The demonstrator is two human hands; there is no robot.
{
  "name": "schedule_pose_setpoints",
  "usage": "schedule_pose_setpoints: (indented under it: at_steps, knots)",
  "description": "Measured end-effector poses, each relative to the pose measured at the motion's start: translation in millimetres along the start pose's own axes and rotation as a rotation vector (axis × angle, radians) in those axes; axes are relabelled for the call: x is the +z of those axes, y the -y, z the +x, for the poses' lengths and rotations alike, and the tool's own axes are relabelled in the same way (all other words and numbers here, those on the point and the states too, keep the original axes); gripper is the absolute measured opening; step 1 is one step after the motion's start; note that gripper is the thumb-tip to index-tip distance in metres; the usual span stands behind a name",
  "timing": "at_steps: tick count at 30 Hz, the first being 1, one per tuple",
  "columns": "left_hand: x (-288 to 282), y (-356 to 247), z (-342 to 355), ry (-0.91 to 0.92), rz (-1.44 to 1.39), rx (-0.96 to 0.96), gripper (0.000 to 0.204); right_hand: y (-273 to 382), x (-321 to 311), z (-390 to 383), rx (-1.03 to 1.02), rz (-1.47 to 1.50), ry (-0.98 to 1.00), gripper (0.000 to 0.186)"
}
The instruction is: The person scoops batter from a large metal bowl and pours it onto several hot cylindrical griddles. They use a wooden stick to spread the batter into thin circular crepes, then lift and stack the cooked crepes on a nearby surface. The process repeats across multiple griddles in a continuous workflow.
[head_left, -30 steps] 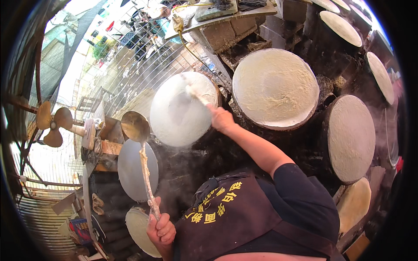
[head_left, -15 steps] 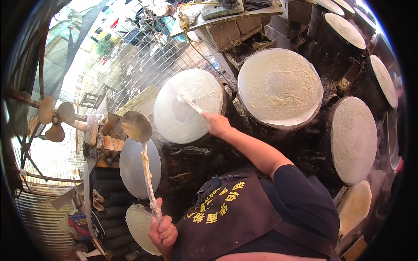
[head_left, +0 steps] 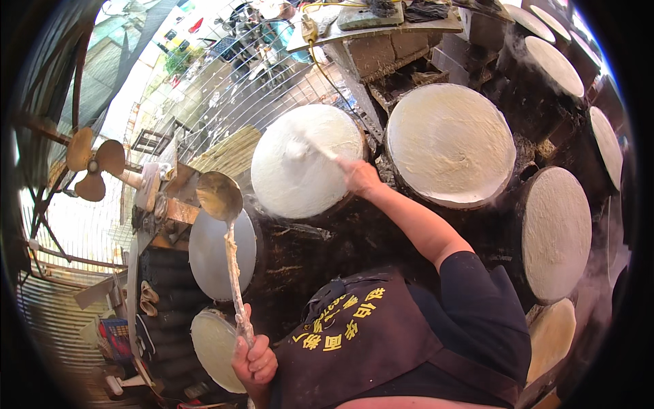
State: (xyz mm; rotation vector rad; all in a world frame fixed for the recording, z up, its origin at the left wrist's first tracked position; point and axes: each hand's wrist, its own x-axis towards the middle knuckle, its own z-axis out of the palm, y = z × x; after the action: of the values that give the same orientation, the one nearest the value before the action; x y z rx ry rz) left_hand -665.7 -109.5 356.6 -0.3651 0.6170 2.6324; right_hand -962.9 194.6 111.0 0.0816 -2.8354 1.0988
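My left hand [head_left: 255, 358] is closed around the batter-crusted handle of a metal ladle [head_left: 220, 195], held upright with its bowl at the top. The bowl hangs over the edge of a bare grey round griddle [head_left: 219, 262]. My right hand [head_left: 359, 177] grips a pale stick-handled batter spreader [head_left: 320, 147], smeared by motion. Its end touches a layer of white batter [head_left: 289, 187] that covers a round griddle in front of me, with a small lump of batter by the tip.
Right of it stands another batter-covered griddle [head_left: 449, 146], and several more curve down the right side. A pale round sheet [head_left: 218, 351] lies at lower left. A fan [head_left: 94, 163] stands at left, a cluttered shelf [head_left: 381, 31] at the back.
The right hand has swept the spreader across the griddle, and the batter now covers the greyish patch at its right side. The ladle stays held up. My view has shifted slightly.
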Motion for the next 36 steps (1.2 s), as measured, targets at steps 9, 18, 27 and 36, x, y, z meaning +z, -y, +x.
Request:
schedule_pose_setpoints:
  at_steps: [9,18,27,36]
  knots:
    - [-2.6,9.4,-12.2,-0.001,-0.013,0.04,0.055,22.0,-14.9,-15.8,-0.264,-0.074,0.208,0.042]
    - [-0.3,22.4,-13.6,-0.061,-0.021,0.056,0.054,8.4,-14.5,7.0,-0.274,-0.185,0.284,0.048]
    - [2.8,23.8,-0.8,-0.061,-0.061,0.031,0.052,-13.3,-18.2,7.5,-0.327,-0.103,0.166,0.041]
    - [-29.4,-2.6,10.2,0.038,-0.045,-0.081,0.045,-45.8,-66.2,-66.2,-0.398,-0.048,0.166,0.047]
